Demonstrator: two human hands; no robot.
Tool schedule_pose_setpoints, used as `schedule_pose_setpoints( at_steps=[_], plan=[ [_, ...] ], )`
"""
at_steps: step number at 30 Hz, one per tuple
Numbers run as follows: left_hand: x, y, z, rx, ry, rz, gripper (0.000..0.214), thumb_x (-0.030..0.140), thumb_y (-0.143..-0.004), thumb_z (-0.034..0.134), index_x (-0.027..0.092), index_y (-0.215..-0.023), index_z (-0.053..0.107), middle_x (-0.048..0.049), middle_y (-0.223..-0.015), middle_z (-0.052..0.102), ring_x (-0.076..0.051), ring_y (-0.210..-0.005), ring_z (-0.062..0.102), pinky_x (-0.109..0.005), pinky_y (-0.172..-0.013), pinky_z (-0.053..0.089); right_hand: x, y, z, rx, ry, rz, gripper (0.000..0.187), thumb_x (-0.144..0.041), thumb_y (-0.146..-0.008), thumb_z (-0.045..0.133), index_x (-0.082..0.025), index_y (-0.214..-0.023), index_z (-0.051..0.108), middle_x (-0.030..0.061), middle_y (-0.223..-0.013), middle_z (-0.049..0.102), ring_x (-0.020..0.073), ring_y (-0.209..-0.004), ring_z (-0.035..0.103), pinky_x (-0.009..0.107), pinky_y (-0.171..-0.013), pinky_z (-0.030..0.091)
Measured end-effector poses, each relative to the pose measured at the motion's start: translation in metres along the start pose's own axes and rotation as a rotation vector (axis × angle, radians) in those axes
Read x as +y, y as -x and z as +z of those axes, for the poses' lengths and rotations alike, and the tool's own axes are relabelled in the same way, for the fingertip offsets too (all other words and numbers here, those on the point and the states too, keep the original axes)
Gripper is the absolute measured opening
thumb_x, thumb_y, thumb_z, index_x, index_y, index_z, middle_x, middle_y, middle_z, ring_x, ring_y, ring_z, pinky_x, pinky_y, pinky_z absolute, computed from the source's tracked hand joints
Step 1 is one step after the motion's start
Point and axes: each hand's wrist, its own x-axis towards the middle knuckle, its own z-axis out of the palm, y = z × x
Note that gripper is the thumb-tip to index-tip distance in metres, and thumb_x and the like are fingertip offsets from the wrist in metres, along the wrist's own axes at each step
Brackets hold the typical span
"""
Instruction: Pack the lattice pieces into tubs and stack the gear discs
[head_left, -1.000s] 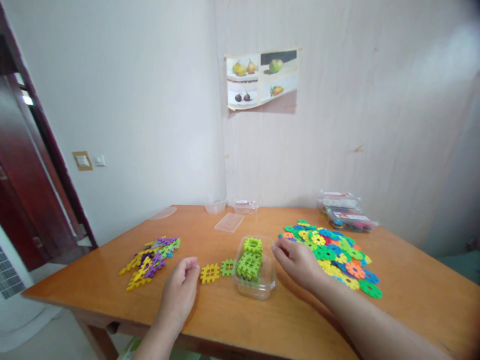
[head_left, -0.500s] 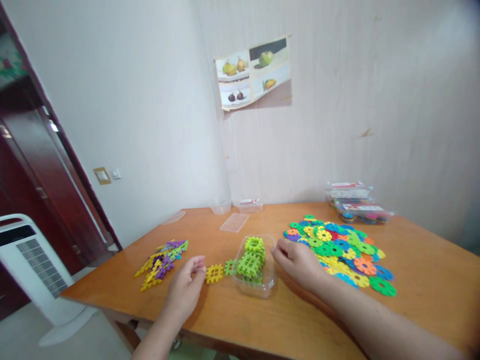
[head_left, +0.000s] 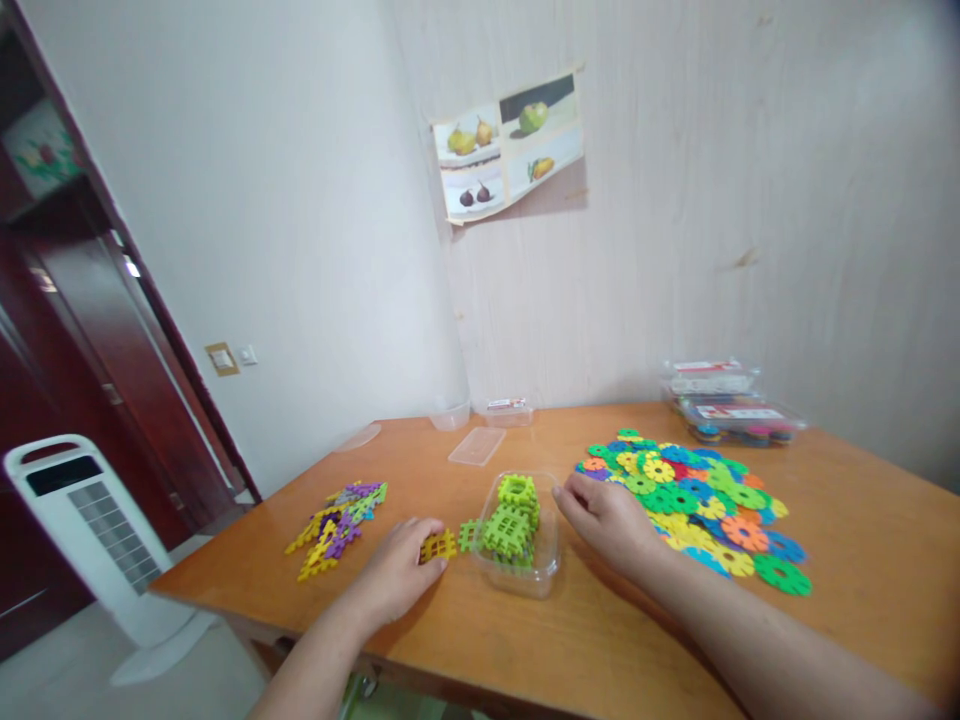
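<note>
My left hand [head_left: 401, 572] rests on the wooden table [head_left: 525, 640] with its fingers closed on a yellow waffle tile [head_left: 439, 546]. A green waffle tile [head_left: 468, 535] lies just to the right of it. A clear plastic tub [head_left: 525, 575] holds several green waffle tiles [head_left: 511, 518]. My right hand [head_left: 607, 515] sits at the tub's right rim, fingers curled, touching its edge. Nothing shows inside that hand.
A heap of yellow, purple and green waffle tiles [head_left: 337, 512] lies at the left. Colourful round gear pieces [head_left: 697, 505] spread at the right, with lidded boxes [head_left: 724, 412] behind. A clear lid [head_left: 478, 446] and small tubs [head_left: 451, 414] stand near the wall. A white fan heater [head_left: 90, 540] stands on the floor.
My left hand has moved forward and right, and its fingers have come down onto the yellow tile. The right hand has stayed by the tub. The camera has swung left.
</note>
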Motion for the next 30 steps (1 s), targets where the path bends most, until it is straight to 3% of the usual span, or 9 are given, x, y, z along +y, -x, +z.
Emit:
schedule_pose_setpoints(
  at_steps=[7, 12, 18, 23, 30],
  plan=[
    [0.001, 0.0, 0.004, 0.235, 0.138, -0.106, 0.035, 0.04, -0.078, 0.066, 0.021, -0.107, 0.063, -0.0091, -0.109, 0.07, -0.025, -0.103, 0.065, -0.037, -0.092, 0.049, -0.002, -0.001, -0.001, 0.05, -0.029, 0.0, 0.038, -0.045, -0.095, 0.039, -0.021, -0.066, 0.047, -0.0015, -0.059, 0.054, 0.0133, -0.056, 0.05, 0.026, -0.055, 0.026],
    [0.022, -0.01, -0.004, 0.412, 0.219, -0.115, 0.045, 0.045, -0.078, 0.068, 0.017, -0.112, 0.06, -0.0114, -0.113, 0.069, -0.025, -0.105, 0.064, -0.042, -0.095, 0.048, -0.004, 0.0, 0.0, 0.075, -0.07, -0.048, 0.036, -0.044, -0.096, 0.041, -0.022, -0.07, 0.053, -0.0011, -0.063, 0.057, 0.0136, -0.06, 0.054, 0.025, -0.056, 0.03],
    [0.068, -0.017, -0.009, 0.341, 0.285, 0.003, 0.042, 0.04, -0.08, 0.069, 0.019, -0.115, 0.061, -0.0098, -0.113, 0.069, -0.023, -0.106, 0.064, -0.04, -0.096, 0.048, -0.004, 0.002, 0.001, 0.088, -0.096, -0.078, 0.034, -0.042, -0.095, 0.042, -0.022, -0.072, 0.058, -0.0005, -0.066, 0.06, 0.0142, -0.062, 0.055, 0.025, -0.058, 0.033],
    [0.094, -0.021, -0.009, 0.244, 0.285, 0.091, 0.035, 0.037, -0.083, 0.067, 0.021, -0.113, 0.062, -0.0077, -0.114, 0.068, -0.023, -0.106, 0.062, -0.038, -0.096, 0.047, -0.003, 0.0, 0.0, 0.096, -0.161, -0.073, 0.032, -0.042, -0.094, 0.044, -0.022, -0.077, 0.062, -0.0001, -0.068, 0.061, 0.0153, -0.065, 0.056, 0.026, -0.06, 0.036],
    [0.127, -0.033, 0.002, 0.171, 0.238, 0.223, 0.039, 0.03, -0.081, 0.068, 0.025, -0.119, 0.059, -0.0057, -0.118, 0.066, -0.022, -0.109, 0.061, -0.037, -0.099, 0.046, -0.014, -0.001, -0.006, -0.04, -0.591, -0.029, 0.034, -0.047, -0.092, 0.049, -0.019, -0.1, 0.066, 0.0009, -0.075, 0.064, 0.0151, -0.069, 0.057, 0.026, -0.062, 0.043]
  ],
)
